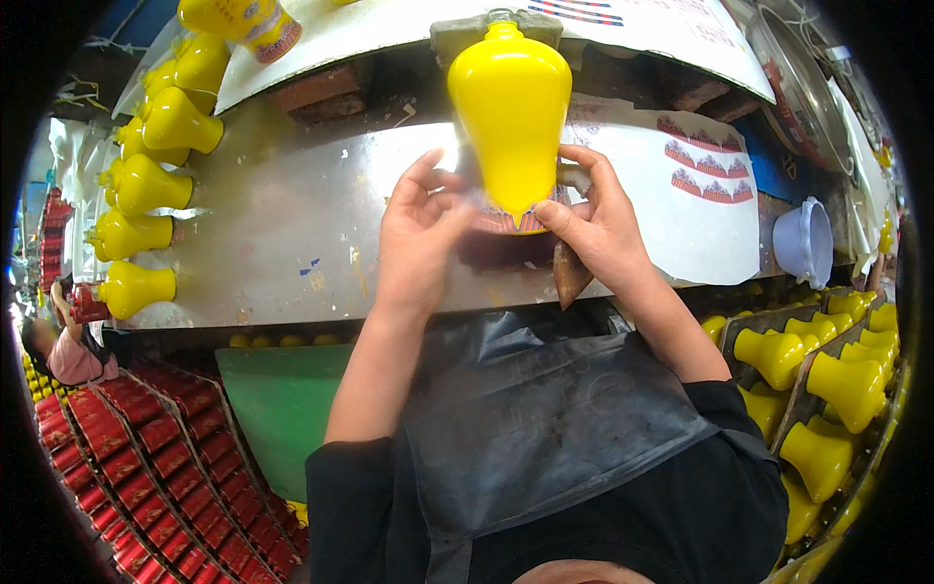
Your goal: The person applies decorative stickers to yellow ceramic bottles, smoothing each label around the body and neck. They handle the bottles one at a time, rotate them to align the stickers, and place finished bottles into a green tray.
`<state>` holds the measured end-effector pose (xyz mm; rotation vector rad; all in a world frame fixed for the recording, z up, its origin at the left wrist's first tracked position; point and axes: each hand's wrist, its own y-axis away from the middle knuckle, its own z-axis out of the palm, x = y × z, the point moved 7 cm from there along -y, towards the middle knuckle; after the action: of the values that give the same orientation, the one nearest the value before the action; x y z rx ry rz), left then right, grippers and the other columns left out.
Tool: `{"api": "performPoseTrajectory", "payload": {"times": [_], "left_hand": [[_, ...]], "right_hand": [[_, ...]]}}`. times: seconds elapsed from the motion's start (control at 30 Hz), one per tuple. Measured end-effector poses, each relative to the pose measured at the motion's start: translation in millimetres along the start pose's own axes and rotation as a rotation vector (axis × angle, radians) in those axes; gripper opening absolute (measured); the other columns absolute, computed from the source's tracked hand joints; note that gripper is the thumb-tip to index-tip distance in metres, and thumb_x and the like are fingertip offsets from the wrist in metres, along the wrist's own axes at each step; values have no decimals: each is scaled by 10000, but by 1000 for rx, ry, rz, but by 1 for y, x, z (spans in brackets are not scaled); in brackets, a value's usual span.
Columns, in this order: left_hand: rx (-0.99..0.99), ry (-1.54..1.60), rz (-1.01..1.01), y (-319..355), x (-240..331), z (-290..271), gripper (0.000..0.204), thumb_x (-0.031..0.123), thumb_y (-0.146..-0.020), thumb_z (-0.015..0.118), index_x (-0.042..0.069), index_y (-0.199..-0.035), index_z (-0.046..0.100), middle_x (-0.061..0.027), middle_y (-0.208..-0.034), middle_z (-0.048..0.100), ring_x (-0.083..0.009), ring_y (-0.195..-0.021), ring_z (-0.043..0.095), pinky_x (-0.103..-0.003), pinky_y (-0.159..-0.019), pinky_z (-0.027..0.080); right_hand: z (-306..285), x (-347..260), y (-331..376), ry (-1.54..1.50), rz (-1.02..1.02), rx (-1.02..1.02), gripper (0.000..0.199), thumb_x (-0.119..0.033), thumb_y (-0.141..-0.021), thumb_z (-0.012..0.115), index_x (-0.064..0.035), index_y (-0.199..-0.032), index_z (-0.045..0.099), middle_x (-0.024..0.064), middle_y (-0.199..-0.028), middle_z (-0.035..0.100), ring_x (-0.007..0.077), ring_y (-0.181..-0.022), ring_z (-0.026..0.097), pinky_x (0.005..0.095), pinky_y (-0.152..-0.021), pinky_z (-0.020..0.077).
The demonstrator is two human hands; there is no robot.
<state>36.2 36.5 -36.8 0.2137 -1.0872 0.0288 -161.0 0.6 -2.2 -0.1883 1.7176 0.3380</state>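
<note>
In the head view a glossy yellow bottle (pixel 511 107) lies with its glass neck pointing away, resting on a grey block (pixel 449 37). A patterned decal band (pixel 491 216) runs around its near end. My left hand (pixel 421 229) is beside the band on the left, fingers apart and slightly smeared by motion; its thumb reaches to the band. My right hand (pixel 605 219) lies against the right side, thumb pressing near the band's pointed yellow gap. A brown wedge-shaped tool (pixel 572 276) sticks out beneath this hand, apparently tucked in the curled fingers, which are partly hidden.
Several yellow bottles (pixel 146 185) line the metal table (pixel 263 243) on the left; more fill racks (pixel 822 389) at right. A decal sheet (pixel 705 229) and a pale bucket (pixel 804 241) lie rightward. Red boxes (pixel 165 457) and another person (pixel 78 350) are at left.
</note>
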Motion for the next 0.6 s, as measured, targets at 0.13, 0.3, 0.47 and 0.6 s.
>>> {"api": "performPoseTrajectory", "payload": {"times": [0.13,0.3,0.47,0.6], "left_hand": [[28,-136,20,0,0,3,639,-113,-881,689,-7,-1473,475,-73,-1214,551,-103,-972,604,-250,-892,558],[53,-116,75,0,-8,-1,588,-94,-894,685,-6,-1447,509,-70,-1223,559,-112,-995,604,-267,-907,545],[256,-829,465,8,13,-9,435,-46,-914,618,-21,-1347,590,-104,-1256,614,-219,-1120,612,-392,-1037,465],[124,-1197,773,49,17,21,440,33,-891,617,-12,-1328,615,-159,-1304,623,-298,-1229,584,-476,-1159,322]], "right_hand": [[1,3,0,23,3,1,678,-181,-932,735,56,-1455,375,212,-1340,514,154,-920,695,254,-767,572],[1,5,3,-5,4,-4,652,-159,-952,718,62,-1458,372,221,-1391,473,185,-1024,689,278,-860,585],[2,5,2,-80,-46,55,702,-197,-901,765,54,-1439,389,206,-1299,563,111,-824,706,204,-636,560],[0,7,0,-12,-51,53,703,-219,-897,770,56,-1430,403,202,-1282,582,102,-815,704,196,-622,551]]}}
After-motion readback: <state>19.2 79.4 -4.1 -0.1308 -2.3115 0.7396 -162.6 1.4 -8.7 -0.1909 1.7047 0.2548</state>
